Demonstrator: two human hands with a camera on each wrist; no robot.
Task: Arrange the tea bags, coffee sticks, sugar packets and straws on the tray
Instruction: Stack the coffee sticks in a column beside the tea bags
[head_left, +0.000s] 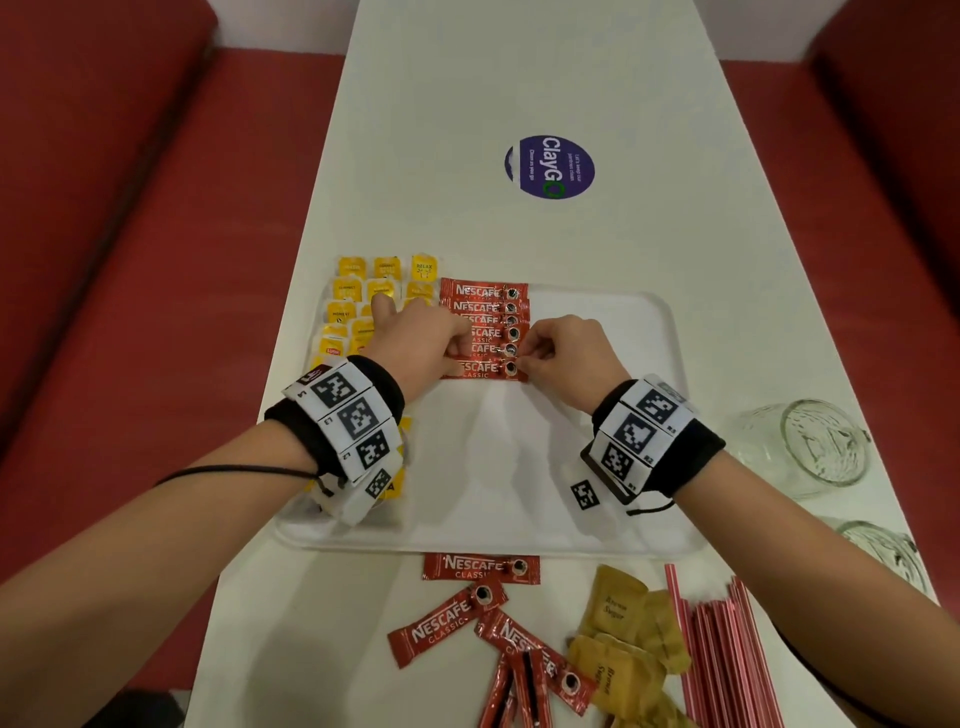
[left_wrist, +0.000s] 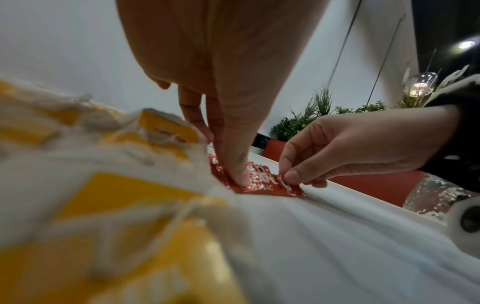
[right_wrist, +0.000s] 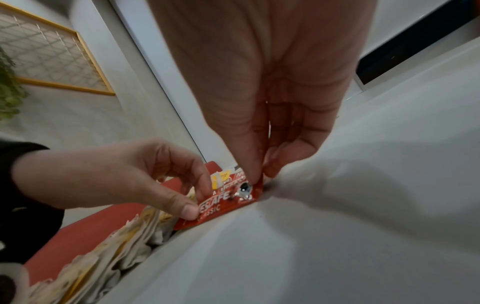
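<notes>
A white tray (head_left: 613, 312) lies on the table. Yellow tea bags (head_left: 358, 296) fill its left side, and red coffee sticks (head_left: 483, 306) lie in a column beside them. Both hands are at the nearest coffee stick (head_left: 480, 370) of that column. My left hand (head_left: 457, 358) holds its left part between thumb and forefinger, seen also as left hand (left_wrist: 223, 160) on the stick (left_wrist: 262, 183). My right hand (head_left: 522, 361) pinches its right end; the right wrist view shows right hand (right_wrist: 255, 174) on the stick (right_wrist: 215, 207).
In front of the tray lie loose coffee sticks (head_left: 447, 623), brown sugar packets (head_left: 623, 639) and a bundle of red-striped straws (head_left: 722, 649). Two glass jars (head_left: 810, 447) stand at the right table edge. A round sticker (head_left: 550, 166) is farther back. Red benches flank the table.
</notes>
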